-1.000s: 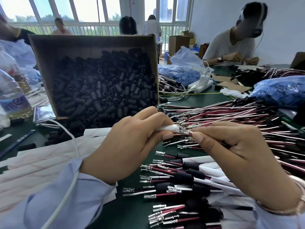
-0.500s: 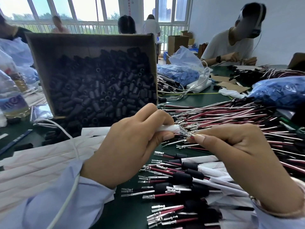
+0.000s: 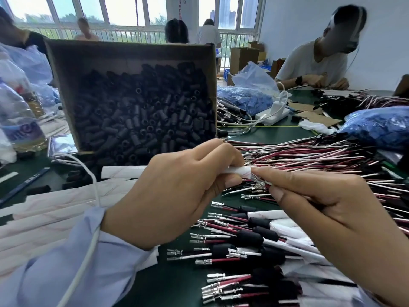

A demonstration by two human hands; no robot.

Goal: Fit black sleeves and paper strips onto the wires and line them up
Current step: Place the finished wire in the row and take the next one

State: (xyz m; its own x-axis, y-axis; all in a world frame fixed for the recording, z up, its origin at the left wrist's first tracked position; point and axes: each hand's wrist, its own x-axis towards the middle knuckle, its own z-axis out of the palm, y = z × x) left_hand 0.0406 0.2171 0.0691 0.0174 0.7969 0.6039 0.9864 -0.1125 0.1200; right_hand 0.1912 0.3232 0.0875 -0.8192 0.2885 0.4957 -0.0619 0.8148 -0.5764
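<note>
My left hand pinches a rolled white paper strip between thumb and fingers. My right hand pinches a pair of wires by their metal terminals, whose tips sit at the open end of the paper strip. Below my hands lies a row of finished wires with black sleeves and white paper. A tilted cardboard box holds a heap of black sleeves. Loose red and white wires are piled at the right. Flat paper strips lie at the left.
A plastic bottle stands at the far left. Blue bags of parts and a white charger lie at the back right. A seated person works across the green table. A white cable hangs over my left sleeve.
My hands have come closer together, and the wire terminals have moved left up to the mouth of the paper strip. The view has shifted slightly.
</note>
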